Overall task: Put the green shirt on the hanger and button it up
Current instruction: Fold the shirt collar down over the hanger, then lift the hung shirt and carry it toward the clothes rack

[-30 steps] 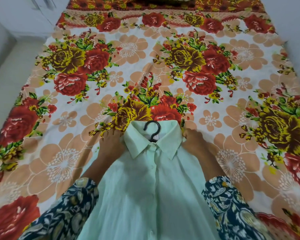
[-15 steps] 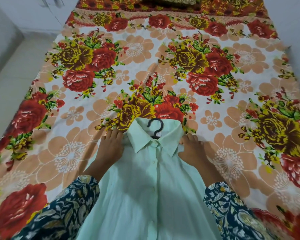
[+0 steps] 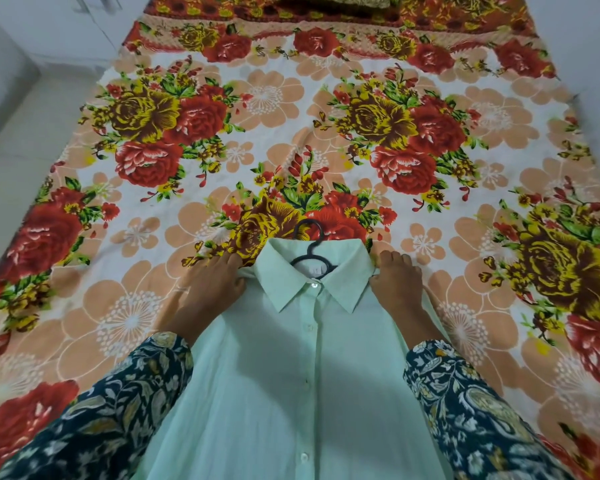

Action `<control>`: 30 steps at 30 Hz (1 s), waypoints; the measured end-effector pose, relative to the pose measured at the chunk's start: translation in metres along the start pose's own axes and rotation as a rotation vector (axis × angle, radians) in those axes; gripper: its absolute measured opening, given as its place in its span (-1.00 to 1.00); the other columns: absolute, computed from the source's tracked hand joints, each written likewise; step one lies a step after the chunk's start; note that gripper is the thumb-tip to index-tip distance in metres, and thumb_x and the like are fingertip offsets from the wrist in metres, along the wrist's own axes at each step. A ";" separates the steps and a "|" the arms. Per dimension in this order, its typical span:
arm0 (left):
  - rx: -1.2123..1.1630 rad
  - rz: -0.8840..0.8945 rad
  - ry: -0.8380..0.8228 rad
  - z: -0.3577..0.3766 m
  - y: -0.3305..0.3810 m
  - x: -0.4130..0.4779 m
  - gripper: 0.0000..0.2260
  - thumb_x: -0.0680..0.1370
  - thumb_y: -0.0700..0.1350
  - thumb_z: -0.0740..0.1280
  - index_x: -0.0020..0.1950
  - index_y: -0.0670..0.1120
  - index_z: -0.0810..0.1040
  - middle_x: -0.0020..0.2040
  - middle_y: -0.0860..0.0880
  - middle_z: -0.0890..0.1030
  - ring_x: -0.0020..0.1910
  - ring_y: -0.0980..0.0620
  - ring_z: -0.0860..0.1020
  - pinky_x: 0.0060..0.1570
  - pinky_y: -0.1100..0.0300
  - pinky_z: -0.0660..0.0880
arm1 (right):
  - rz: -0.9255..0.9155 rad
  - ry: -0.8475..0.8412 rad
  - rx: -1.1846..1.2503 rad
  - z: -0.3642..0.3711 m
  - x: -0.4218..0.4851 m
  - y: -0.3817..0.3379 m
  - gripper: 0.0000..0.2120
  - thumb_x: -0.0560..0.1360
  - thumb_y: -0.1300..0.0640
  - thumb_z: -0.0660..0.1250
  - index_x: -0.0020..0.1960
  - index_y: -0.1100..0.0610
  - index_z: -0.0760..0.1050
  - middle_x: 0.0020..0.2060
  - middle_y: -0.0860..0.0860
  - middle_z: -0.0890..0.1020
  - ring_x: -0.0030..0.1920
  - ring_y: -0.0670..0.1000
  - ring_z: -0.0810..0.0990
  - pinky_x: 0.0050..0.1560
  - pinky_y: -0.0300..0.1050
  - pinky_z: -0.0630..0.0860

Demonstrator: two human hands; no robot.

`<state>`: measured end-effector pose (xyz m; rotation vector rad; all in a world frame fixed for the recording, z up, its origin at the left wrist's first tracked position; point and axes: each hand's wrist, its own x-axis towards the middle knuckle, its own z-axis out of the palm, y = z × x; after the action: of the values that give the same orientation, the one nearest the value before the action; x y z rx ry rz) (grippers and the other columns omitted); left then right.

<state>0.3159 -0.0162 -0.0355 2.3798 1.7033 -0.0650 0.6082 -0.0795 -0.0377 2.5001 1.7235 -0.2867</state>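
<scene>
The pale green shirt (image 3: 302, 386) lies face up on the bed, collar pointing away from me. Its front placket is closed, with several buttons showing down the middle. A black hanger (image 3: 309, 237) sits inside it; only the hook and a short stretch of the neck show above the collar, the rest is hidden under the fabric. My left hand (image 3: 212, 289) rests on the shirt's left shoulder, fingers curled into the cloth beside the collar. My right hand (image 3: 399, 282) pinches the shirt's right shoulder next to the collar tip.
The shirt lies on a bedsheet (image 3: 291, 116) printed with red, yellow and peach flowers. A dark patterned pillow (image 3: 333, 0) sits at the far end. Pale floor (image 3: 14, 140) runs along the left of the bed and a white wall (image 3: 589, 46) along the right.
Both hands stay at the shirt's shoulders. Their fingers have curled from lying flat to gripping the cloth. The collar now sits lower on the hanger, showing more of the hook and neck.
</scene>
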 end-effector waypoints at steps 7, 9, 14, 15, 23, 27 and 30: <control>-0.256 -0.003 -0.027 -0.027 -0.006 -0.007 -0.83 0.42 -0.23 0.39 -0.05 -0.28 0.53 -0.06 -0.24 0.54 -0.05 -0.22 0.51 -0.17 0.04 0.40 | 0.029 -0.015 0.269 -0.023 -0.011 0.012 -0.70 0.47 0.21 0.26 0.19 0.24 0.50 0.11 0.17 0.47 0.12 0.19 0.47 -0.03 -0.05 0.43; -0.344 -0.045 -0.025 -0.053 -0.005 -0.018 -0.84 0.43 -0.22 0.42 -0.10 -0.31 0.57 -0.15 -0.22 0.54 -0.09 -0.18 0.51 -0.24 0.13 0.29 | 0.012 -0.009 0.431 -0.042 -0.024 0.013 -0.74 0.47 0.20 0.31 0.13 0.25 0.57 0.07 0.18 0.50 0.07 0.18 0.49 -0.11 -0.13 0.35; -0.618 -0.138 0.079 -0.131 -0.008 -0.075 -0.94 0.42 -0.25 0.42 -0.14 -0.23 0.59 -0.18 -0.09 0.55 -0.14 -0.06 0.48 -0.31 0.37 0.29 | -0.024 -0.077 0.771 -0.121 -0.071 0.012 -0.95 0.45 0.25 0.37 -0.18 0.14 0.58 -0.26 0.04 0.52 -0.12 0.04 0.46 -0.34 -0.30 0.28; -0.636 -0.136 0.119 -0.145 -0.008 -0.088 -0.96 0.42 -0.26 0.42 -0.17 -0.21 0.59 -0.19 -0.09 0.56 -0.16 -0.04 0.48 -0.31 0.43 0.28 | -0.051 -0.096 0.806 -0.137 -0.082 0.012 -0.94 0.44 0.27 0.37 -0.10 0.22 0.60 -0.21 0.05 0.53 -0.10 0.02 0.47 -0.31 -0.32 0.31; -0.595 0.102 0.509 -0.257 0.017 -0.182 -0.98 0.39 -0.36 0.41 -0.22 -0.29 0.62 -0.23 -0.18 0.60 -0.20 -0.11 0.55 -0.15 0.08 0.48 | -0.147 0.035 0.973 -0.264 -0.182 0.017 -0.88 0.48 0.30 0.33 -0.04 0.30 0.61 -0.22 0.05 0.60 -0.12 0.01 0.51 -0.23 -0.22 0.41; -0.598 0.222 0.704 -0.317 0.031 -0.212 -0.94 0.40 -0.35 0.41 -0.15 -0.28 0.65 -0.07 -0.10 0.66 -0.07 0.02 0.59 -0.06 0.61 0.36 | -0.196 0.164 1.015 -0.329 -0.212 0.019 -0.91 0.48 0.28 0.33 -0.11 0.25 0.61 -0.25 0.05 0.61 -0.21 -0.03 0.53 -0.16 -0.22 0.49; -0.692 0.287 0.737 -0.360 0.037 -0.243 -0.92 0.46 -0.13 0.41 -0.09 -0.11 0.65 -0.09 0.31 0.62 -0.10 0.33 0.57 -0.10 0.56 0.39 | -0.251 0.267 1.036 -0.378 -0.236 0.021 -0.85 0.49 0.26 0.33 -0.24 0.13 0.57 -0.31 -0.06 0.57 -0.27 -0.10 0.48 -0.40 -0.47 0.40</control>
<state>0.2388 -0.1823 0.3604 2.1468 1.2430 1.3461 0.5847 -0.2348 0.3801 3.0270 2.4492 -1.1794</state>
